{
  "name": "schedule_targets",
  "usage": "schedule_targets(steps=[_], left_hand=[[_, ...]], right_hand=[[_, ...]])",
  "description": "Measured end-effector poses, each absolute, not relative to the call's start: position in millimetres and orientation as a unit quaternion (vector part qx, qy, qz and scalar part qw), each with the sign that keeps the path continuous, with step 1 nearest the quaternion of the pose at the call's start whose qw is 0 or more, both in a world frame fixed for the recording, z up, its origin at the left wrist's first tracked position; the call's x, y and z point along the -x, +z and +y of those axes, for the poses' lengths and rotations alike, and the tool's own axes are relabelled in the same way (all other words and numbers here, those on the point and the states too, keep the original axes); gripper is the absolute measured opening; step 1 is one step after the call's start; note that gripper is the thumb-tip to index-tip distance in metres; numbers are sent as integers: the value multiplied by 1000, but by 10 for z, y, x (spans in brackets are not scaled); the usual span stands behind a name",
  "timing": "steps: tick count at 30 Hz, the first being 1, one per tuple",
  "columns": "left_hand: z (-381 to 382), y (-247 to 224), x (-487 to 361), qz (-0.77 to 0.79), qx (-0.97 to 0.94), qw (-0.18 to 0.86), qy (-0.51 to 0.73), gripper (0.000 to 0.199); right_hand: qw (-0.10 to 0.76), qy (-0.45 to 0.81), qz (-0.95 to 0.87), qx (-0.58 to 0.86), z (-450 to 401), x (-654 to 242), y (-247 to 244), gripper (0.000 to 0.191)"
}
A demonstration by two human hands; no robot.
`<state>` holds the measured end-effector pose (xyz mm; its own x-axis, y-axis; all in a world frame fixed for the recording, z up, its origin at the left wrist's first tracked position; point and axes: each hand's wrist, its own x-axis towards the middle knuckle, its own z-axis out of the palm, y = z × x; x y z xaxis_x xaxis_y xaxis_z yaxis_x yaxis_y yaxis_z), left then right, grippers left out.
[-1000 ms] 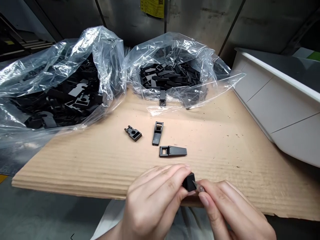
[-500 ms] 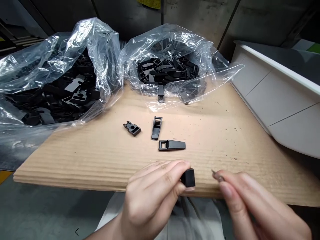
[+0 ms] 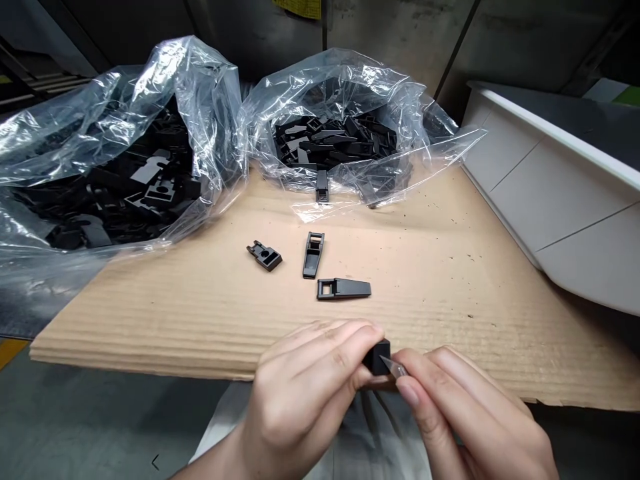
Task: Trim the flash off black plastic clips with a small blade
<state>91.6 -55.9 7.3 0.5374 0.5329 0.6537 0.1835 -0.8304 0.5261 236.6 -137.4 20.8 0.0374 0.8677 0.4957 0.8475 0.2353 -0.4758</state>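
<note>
Facing each other — left hand [image 3: 305, 387] pinching a black block [image 3: 383, 349], right hand [image 3: 460, 403] pinching a pointed tool [image 3: 397, 367]

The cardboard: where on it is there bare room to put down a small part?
Right: between the three loose parts and the bin, aside from dark flecks. Left: between the left bag and front edge. Crowded: the middle, among those parts, and the front, by the left hand and right hand.
</note>
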Motion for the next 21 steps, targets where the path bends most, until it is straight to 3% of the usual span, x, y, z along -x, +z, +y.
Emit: schedule_targets(steps=[7,13,21], left_hand=[[-556,96,-932,208,-854,186,439,16],[-566,131,-910,204,-860,210,417,15],[-578,100,-912,208,-847,251,419,18]], right_hand=[[367,35,-676,637,-1372,-2372,190,10],[370,-121,-617,683,-1370,-2550,168,9],[412,15,-636,653,-1427,-2363,248,10]])
